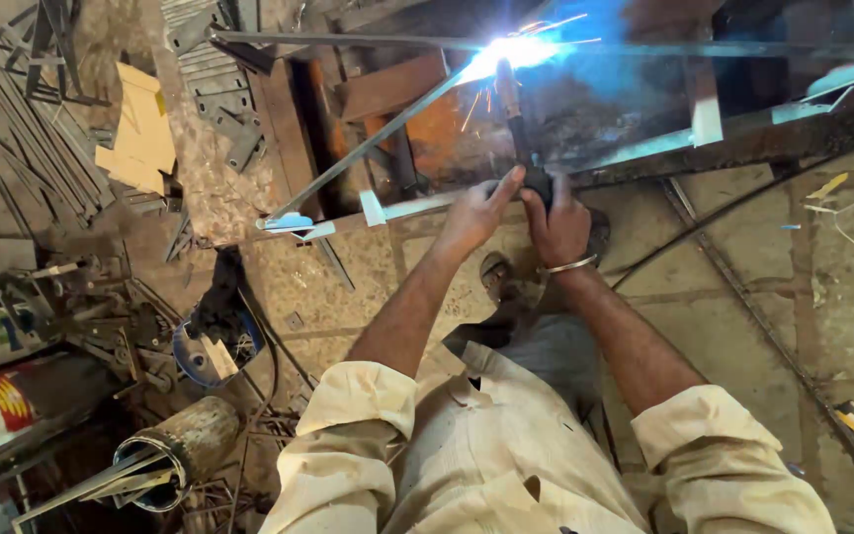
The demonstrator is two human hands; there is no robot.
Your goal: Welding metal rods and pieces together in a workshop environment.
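My right hand (560, 225), with a metal bangle on the wrist, is closed around the dark handle of a welding electrode holder (534, 168). My left hand (474, 213) rests against the same handle from the left, thumb stretched toward it. The rod (506, 84) points up to a bright blue-white arc (508, 49) throwing sparks where it meets a metal frame of thin steel bars (378, 133). A light flat bar (417, 206) of the frame lies just beyond my hands.
A black cable (704, 222) runs right across the stone floor. Steel rods (22, 158) and cardboard pieces (140, 133) lie at left. Cylinders (12, 396), a blue bucket (212, 346) and a pipe (185, 445) crowd the lower left. A long bar (793, 366) crosses the right floor.
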